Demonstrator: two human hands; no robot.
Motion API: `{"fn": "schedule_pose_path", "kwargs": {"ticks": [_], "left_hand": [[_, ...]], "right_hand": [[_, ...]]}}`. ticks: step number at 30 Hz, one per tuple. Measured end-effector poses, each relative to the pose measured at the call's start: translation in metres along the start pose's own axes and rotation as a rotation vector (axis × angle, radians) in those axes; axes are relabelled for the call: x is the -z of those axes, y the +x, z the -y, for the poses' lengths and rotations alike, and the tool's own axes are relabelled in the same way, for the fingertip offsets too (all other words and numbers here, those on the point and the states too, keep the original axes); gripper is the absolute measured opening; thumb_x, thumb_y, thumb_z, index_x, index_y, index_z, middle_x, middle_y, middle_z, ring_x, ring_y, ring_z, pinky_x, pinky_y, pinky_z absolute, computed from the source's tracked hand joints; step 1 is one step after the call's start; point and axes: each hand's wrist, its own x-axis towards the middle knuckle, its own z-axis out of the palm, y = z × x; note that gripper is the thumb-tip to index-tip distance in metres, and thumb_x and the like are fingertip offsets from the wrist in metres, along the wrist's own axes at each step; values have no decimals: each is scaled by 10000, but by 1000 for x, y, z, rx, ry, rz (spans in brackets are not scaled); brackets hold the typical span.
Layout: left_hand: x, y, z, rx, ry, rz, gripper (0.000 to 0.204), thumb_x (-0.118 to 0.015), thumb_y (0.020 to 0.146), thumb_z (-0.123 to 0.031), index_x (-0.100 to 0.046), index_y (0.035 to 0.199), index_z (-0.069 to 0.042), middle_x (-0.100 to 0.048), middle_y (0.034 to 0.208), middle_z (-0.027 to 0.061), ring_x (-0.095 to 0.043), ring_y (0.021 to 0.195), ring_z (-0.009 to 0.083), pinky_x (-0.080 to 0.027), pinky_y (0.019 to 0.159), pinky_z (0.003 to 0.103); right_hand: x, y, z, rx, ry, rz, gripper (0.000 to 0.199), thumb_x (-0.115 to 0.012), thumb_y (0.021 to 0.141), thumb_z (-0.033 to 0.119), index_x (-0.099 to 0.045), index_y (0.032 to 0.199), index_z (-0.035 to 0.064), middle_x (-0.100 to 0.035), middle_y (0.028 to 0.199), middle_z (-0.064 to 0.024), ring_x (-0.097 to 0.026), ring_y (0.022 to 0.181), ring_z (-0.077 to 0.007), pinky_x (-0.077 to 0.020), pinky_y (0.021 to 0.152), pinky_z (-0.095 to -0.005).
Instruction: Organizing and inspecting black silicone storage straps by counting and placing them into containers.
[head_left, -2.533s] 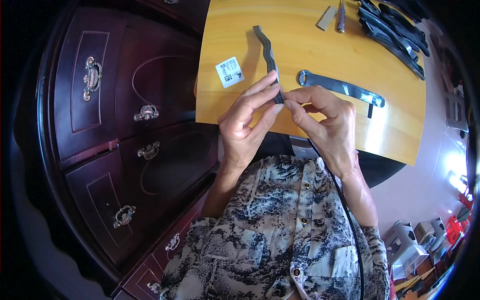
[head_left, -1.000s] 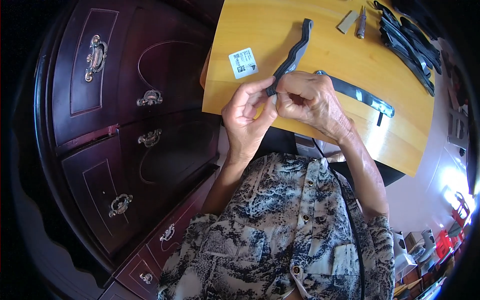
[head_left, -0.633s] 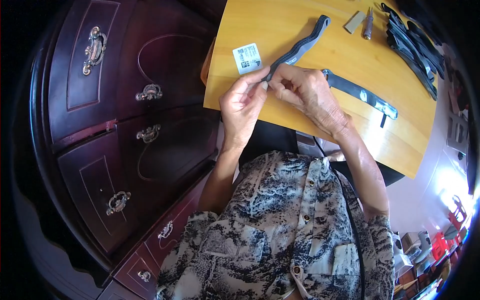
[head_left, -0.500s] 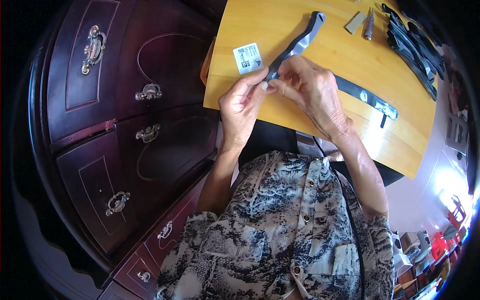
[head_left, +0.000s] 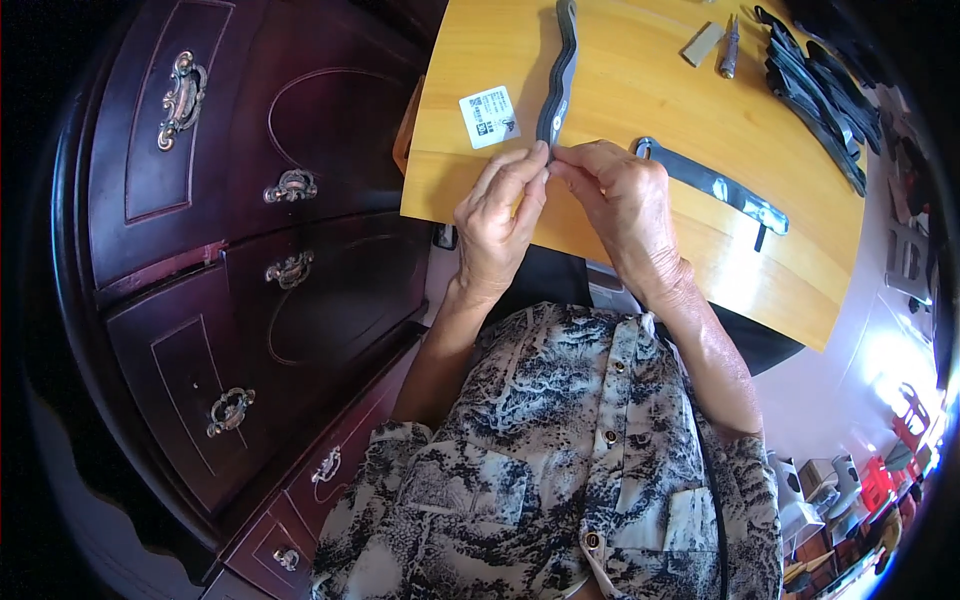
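Note:
A long black-and-grey strap (head_left: 562, 70) runs away from me over the wooden table, wavy along its length, with a small round light spot near its close end. My left hand (head_left: 500, 215) pinches that near end between thumb and fingers. From the other side my right hand (head_left: 630, 205) grips the same end, its fingertips nearly touching the left ones. What exactly lies between the fingertips is hidden. To the right of my right hand, a second dark strip (head_left: 700, 178) lies flat, with a slotted end and a shiny, clear-looking far end.
On the yellow wooden table (head_left: 620, 70) lie a white printed label (head_left: 489, 116), a small tan block (head_left: 703, 44), a slim pointed tool (head_left: 730, 50) and a heap of black strips (head_left: 815, 100). A dark red-brown drawer cabinet (head_left: 250, 230) stands close at the left.
The strap has swung from slanting right to pointing nearly straight away from me. My right hand has shifted slightly left and down, uncovering the second strip's slotted end.

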Motion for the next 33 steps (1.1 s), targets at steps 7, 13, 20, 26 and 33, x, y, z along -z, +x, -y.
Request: {"fn": "schedule_pose_path", "kwargs": {"ticks": [7,13,20,26,33], "left_hand": [[-10,-1,1,-27,101,45,254,-657,770,108,-648,1014,35,-671,948,137,-669,798,180,-546,694,273],[-18,0,6,-77,129,-17,271,-677,732,118,-640,984,26,-677,955,136,-675,847,228,-543,738,294],[-23,1,8,-100,153,2,348,-701,675,86,-623,1002,-4,-644,941,127,-647,825,291,-537,687,348],[-26,4,8,-58,151,60,315,-700,672,88,-618,963,-1,-642,938,129,-638,808,297,-528,702,360],[-29,5,10,-31,115,31,240,-678,682,100,-624,896,7,-648,876,130,-636,804,294,-520,689,355]], "right_hand": [[0,-5,-4,-236,171,-17,136,-670,797,59,-672,899,-31,-649,769,-188,-655,715,-330,-517,650,-352],[-3,-3,-7,-199,53,-57,133,-673,790,84,-662,845,-36,-643,768,-206,-648,684,-339,-511,625,-372],[-6,5,-5,-212,11,-79,175,-666,788,128,-646,745,-41,-608,632,-208,-637,634,-360,-512,610,-391],[-2,12,-10,-268,-39,13,188,-661,803,142,-650,732,-32,-602,617,-211,-632,626,-365,-520,607,-394],[-1,11,-11,-284,-9,2,182,-670,797,149,-656,738,-22,-623,628,-188,-646,617,-339,-524,612,-387]]}}
